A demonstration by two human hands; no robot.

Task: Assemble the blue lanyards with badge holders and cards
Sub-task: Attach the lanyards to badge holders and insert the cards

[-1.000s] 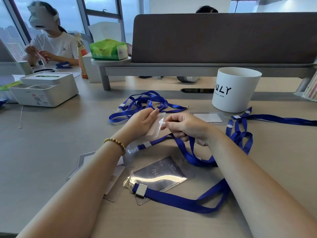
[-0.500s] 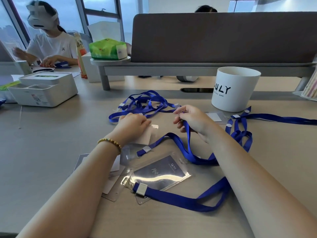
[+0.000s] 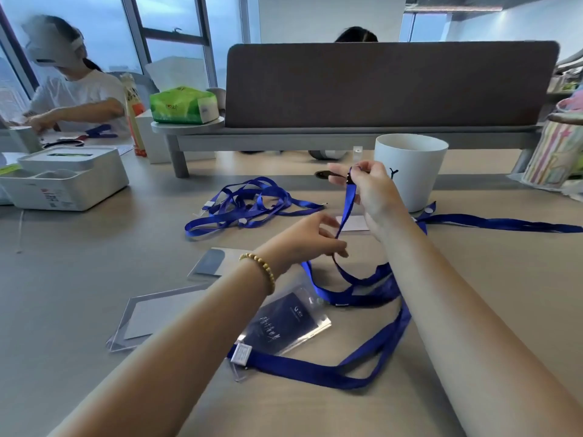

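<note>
Head view: right hand (image 3: 375, 197) raised mid-scene, fingers pinched on dark clip end of blue fabric lanyard strap (image 3: 347, 209), lifted off bench (image 3: 79, 263). Left hand (image 3: 310, 238) lower, near, fingertips closed lightly on same strap where it drops to bench.

Finished set near centre: clear plastic badge holder with dark printed card (image 3: 284, 323), clipped to own blue strap. Empty clear holders (image 3: 154, 316) left; spare lanyard tangle (image 3: 246, 203) far left of hands.

Step, as judged: straightening strap, readying clip. Next: bring empty holder's slot to clip; needs clip opened.
</note>
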